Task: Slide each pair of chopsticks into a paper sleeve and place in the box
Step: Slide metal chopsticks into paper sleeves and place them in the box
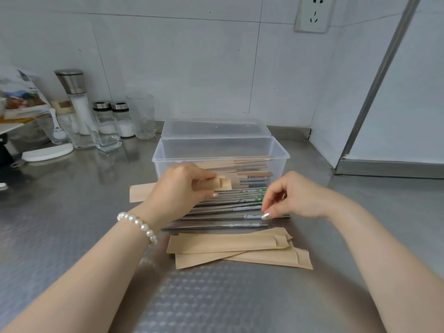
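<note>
My left hand (182,186) grips a brown paper sleeve (141,192) just in front of the clear plastic box (276,150); the sleeve's open end pokes out past my fingers. My right hand (290,198) pinches the end of a metal chopstick (230,217) in the row of several metal chopsticks (216,205) lying on the steel counter. Several empty paper sleeves (230,246) lie in a loose pile nearer to me. Inside the box lie several sleeved chopstick pairs (249,168).
The box's clear lid (213,128) stands hinged open behind it. At the back left stand a salt grinder (75,97), two small shaker jars (113,116), glasses (141,116) and a white lid (48,152). A tiled wall and a metal post (374,87) close the right side.
</note>
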Action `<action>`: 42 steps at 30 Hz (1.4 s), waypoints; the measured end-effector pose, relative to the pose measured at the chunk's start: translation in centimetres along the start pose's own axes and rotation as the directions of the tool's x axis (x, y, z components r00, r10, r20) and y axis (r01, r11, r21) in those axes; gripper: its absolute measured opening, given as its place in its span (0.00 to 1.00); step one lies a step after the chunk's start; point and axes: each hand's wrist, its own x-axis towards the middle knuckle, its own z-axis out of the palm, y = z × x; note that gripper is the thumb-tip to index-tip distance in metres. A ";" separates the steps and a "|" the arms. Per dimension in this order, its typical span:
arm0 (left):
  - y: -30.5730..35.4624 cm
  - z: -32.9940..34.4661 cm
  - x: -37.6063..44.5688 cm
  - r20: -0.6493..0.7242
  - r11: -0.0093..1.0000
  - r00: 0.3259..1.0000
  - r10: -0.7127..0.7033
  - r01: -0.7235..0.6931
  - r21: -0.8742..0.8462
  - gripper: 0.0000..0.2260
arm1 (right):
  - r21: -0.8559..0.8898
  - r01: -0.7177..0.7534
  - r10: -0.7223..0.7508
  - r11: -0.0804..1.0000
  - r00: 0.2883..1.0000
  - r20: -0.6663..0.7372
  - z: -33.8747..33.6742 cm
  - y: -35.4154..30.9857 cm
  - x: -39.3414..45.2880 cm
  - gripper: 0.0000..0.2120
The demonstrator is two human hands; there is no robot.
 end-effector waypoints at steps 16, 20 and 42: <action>0.4 0.1 -0.2 0.023 1.000 1.000 0.019 -0.019 0.006 0.17 | -0.071 0.058 -0.062 0.996 0.997 -0.051 2.3 -0.2 1.3 0.04; 0.3 0.0 0.0 0.012 1.000 1.000 -0.006 0.006 0.000 0.17 | 0.155 0.076 -0.032 0.985 0.963 -0.269 -0.8 0.1 0.1 0.08; 0.3 0.2 0.0 0.010 0.999 1.000 -0.029 0.029 -0.021 0.19 | 0.716 0.304 0.414 0.628 0.649 -0.638 -5.2 4.6 -0.2 0.14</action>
